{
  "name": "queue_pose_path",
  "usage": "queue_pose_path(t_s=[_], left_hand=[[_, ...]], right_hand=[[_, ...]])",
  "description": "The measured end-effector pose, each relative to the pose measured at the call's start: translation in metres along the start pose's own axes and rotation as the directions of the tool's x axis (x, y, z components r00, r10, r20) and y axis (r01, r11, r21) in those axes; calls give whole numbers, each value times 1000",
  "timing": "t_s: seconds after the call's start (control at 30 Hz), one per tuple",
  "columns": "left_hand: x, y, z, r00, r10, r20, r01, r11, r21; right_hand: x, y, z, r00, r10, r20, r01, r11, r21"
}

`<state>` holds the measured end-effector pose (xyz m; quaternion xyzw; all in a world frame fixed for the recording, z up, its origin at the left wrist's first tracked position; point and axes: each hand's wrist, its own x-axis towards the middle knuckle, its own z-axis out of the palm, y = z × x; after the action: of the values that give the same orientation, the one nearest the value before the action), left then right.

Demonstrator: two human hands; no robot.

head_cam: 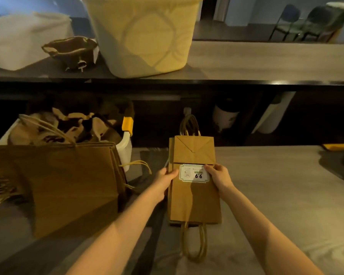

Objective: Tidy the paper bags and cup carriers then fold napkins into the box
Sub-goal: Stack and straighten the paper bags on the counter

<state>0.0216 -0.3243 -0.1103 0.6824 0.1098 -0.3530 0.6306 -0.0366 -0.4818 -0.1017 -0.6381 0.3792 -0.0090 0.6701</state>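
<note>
A stack of small flat brown paper bags [195, 201] lies on the counter in the middle, with a white label on the top bag and twisted handles sticking out at both ends. My left hand [164, 180] grips the stack's left edge and my right hand [218, 176] holds its right edge by the label. To the left lies a pile of large brown paper bags [68, 181]. Behind that pile stands a white bin [125, 149] filled with brown cup carriers [74, 126].
A raised shelf [246, 64] crosses the back, bearing a large cream tub [145, 34], a white box [18, 40] and one cup carrier [72, 51]. A yellow-edged dark object [342, 147] sits at the counter's far right. The grey counter [276, 195] stretches right.
</note>
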Motion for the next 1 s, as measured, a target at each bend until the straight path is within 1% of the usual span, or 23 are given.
queue_pose_path(t_s=[0.1, 0.27, 0.47, 0.57, 0.63, 0.7, 0.73, 0.77, 0.83, 0.93, 1.0], left_hand=[[12, 1, -1, 999, -25, -41, 27, 999, 33], [26, -4, 3, 997, -44, -62, 48, 997, 65], [39, -14, 3, 993, -100, -70, 105, 992, 74], [45, -17, 0, 996, -44, -83, 56, 986, 156], [47, -17, 1, 991, 44, -123, -5, 953, 303], [46, -14, 3, 974, 171, -151, -68, 850, 523], [45, -12, 3, 959, 237, -153, -97, 786, 610], [44, -10, 4, 943, 294, -153, -123, 741, 660], [42, -4, 6, 927, 354, -122, -178, 704, 687], [38, 2, 12, 956, 291, -16, -216, 746, 630], [36, 2, 12, 964, 264, 3, -211, 762, 613]], right_hand=[[10, -1, -3, 1000, 19, 11, -19, 1000, -19], [15, 7, -8, 997, 72, 12, -71, 995, -66], [20, 14, -14, 990, 111, -91, -117, 991, -70], [26, 18, -18, 979, 109, -170, -131, 983, -125], [26, 17, -23, 971, 98, -218, -134, 979, -156], [28, 18, -29, 967, 93, -237, -129, 982, -139], [30, 18, -32, 967, 91, -239, -124, 984, -130], [31, 18, -34, 968, 82, -236, -111, 987, -113], [28, 14, -34, 974, 61, -219, -79, 994, -72], [26, 11, -29, 982, 41, -187, -51, 998, -48], [26, 12, -24, 984, 39, -175, -51, 997, -63]])
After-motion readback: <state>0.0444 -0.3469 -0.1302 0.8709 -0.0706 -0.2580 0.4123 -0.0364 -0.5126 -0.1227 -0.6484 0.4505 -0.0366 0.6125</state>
